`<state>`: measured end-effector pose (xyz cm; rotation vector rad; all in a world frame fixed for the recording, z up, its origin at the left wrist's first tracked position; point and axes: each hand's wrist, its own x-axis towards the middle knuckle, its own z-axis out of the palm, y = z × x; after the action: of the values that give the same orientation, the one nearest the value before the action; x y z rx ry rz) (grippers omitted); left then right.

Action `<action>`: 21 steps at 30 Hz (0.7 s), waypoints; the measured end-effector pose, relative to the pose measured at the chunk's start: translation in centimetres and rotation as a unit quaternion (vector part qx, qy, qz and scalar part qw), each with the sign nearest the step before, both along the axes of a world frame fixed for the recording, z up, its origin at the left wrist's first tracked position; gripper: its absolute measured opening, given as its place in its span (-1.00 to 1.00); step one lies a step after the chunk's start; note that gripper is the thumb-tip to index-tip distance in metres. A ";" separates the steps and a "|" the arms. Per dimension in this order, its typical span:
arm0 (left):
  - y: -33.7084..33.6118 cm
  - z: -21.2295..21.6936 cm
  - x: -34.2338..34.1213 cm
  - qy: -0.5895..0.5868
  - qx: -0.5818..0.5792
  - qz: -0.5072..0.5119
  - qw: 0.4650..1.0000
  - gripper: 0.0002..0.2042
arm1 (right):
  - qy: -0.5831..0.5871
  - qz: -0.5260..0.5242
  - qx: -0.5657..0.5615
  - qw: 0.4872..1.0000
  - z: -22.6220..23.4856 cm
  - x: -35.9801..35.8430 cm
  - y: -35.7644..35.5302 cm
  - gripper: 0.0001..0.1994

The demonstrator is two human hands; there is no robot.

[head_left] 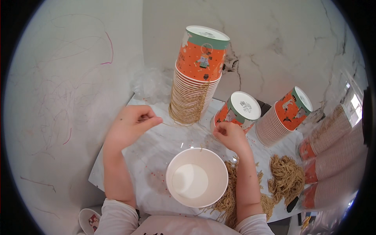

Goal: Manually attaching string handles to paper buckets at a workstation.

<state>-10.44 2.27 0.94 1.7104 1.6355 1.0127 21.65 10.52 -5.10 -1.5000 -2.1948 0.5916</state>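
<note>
An open white paper cup (197, 182) stands upright on the marble tabletop (156, 156) close to me. My left hand (131, 123) pinches one end of a thin tan string (172, 126), above and to the left of the cup. My right hand (230, 136) is closed on the string's other end, just above the cup's far rim. The string runs between the two hands. Tan string bundles (288, 176) lie right of my right forearm.
A tall stack of upside-down orange cups (197, 74) with strings hanging down stands at the back. Two shorter tilted stacks (239, 111) (284, 115) lie to the right, with wrapped sleeves of cups (337, 156) at far right. A scribbled white wall (66, 98) is left.
</note>
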 end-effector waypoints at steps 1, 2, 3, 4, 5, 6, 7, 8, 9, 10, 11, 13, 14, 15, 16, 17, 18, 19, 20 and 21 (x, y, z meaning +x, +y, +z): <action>0.3 -0.4 1.0 -0.018 0.019 -0.019 0.999 -0.77 | 0.045 0.016 -0.003 0.999 0.1 -0.3 -0.2 -0.87; 0.5 -0.8 2.2 -0.036 0.038 -0.039 0.998 -0.77 | 0.089 0.031 -0.005 0.996 0.3 -0.7 -0.5 -0.86; 0.7 -1.0 3.8 -0.058 0.048 -0.055 0.996 -0.77 | 0.088 0.030 -0.005 0.996 0.6 -1.0 -0.7 -0.86; 0.7 -1.2 5.3 -0.080 0.059 -0.069 0.993 -0.77 | 0.193 0.109 -0.007 0.975 0.9 -1.6 -1.2 -0.80; 0.7 -1.5 6.5 -0.081 0.060 -0.068 0.993 -0.77 | 0.294 0.186 -0.010 0.937 1.3 -2.1 -1.6 -0.74; 0.6 -2.1 7.3 -0.092 0.060 -0.091 0.990 -0.78 | 0.296 0.192 -0.014 0.936 1.6 -3.0 -2.3 -0.74; 0.6 -2.5 8.0 -0.106 0.061 -0.122 0.985 -0.78 | 0.371 0.222 -0.104 0.896 1.9 -3.4 -3.1 -0.69; 0.5 -2.7 8.5 -0.107 0.060 -0.121 0.985 -0.78 | 0.441 0.248 -0.193 0.841 2.2 -3.6 -3.7 -0.64; 0.5 -2.8 9.0 -0.139 0.038 -0.126 0.982 -0.79 | 0.447 0.259 -0.218 0.828 2.4 -3.5 -4.0 -0.62; 0.5 -2.8 9.2 -0.170 0.016 -0.130 0.977 -0.79 | 0.447 0.258 -0.217 0.829 2.5 -3.5 -4.1 -0.62; 0.3 -2.7 9.3 -0.170 0.016 -0.130 0.977 -0.79 | 0.458 0.266 -0.220 0.819 2.5 -3.5 -4.2 -0.63; -0.1 -2.0 9.3 -0.184 0.030 -0.125 0.975 -0.79 | 0.469 0.273 -0.221 0.810 2.8 -3.4 -4.3 -0.64; -0.2 -1.8 9.3 -0.183 0.030 -0.126 0.975 -0.79 | 0.471 0.269 -0.225 0.809 2.9 -3.3 -4.4 -0.64; -0.3 -1.7 9.2 -0.172 0.029 -0.117 0.978 -0.79 | 0.472 0.266 -0.229 0.809 3.0 -3.2 -4.4 -0.64; -0.3 -1.6 9.2 -0.160 0.029 -0.108 0.981 -0.79 | 0.473 0.266 -0.229 0.809 3.1 -3.1 -4.4 -0.64; -0.4 -1.4 9.3 -0.160 0.029 -0.109 0.981 -0.79 | 0.480 0.250 -0.251 0.803 3.1 -3.0 -4.4 -0.65; -0.5 -1.1 9.2 -0.128 0.030 -0.107 0.986 -0.79 | 0.488 0.233 -0.272 0.796 3.1 -3.0 -4.4 -0.65; -0.5 -0.9 9.3 -0.095 0.030 -0.106 0.989 -0.79 | 0.488 0.233 -0.272 0.796 3.2 -3.0 -4.6 -0.65; -0.6 -0.9 9.3 -0.095 0.030 -0.106 0.989 -0.79 | 0.468 0.230 -0.269 0.809 3.4 -2.9 -4.8 -0.66; -0.6 -0.9 9.4 -0.124 0.018 -0.106 0.986 -0.79 | 0.448 0.228 -0.266 0.822 3.5 -3.0 -5.0 -0.66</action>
<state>-1.07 1.65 0.09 1.6645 1.2561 1.1052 18.69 5.50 -1.58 -0.5834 -1.6238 1.7598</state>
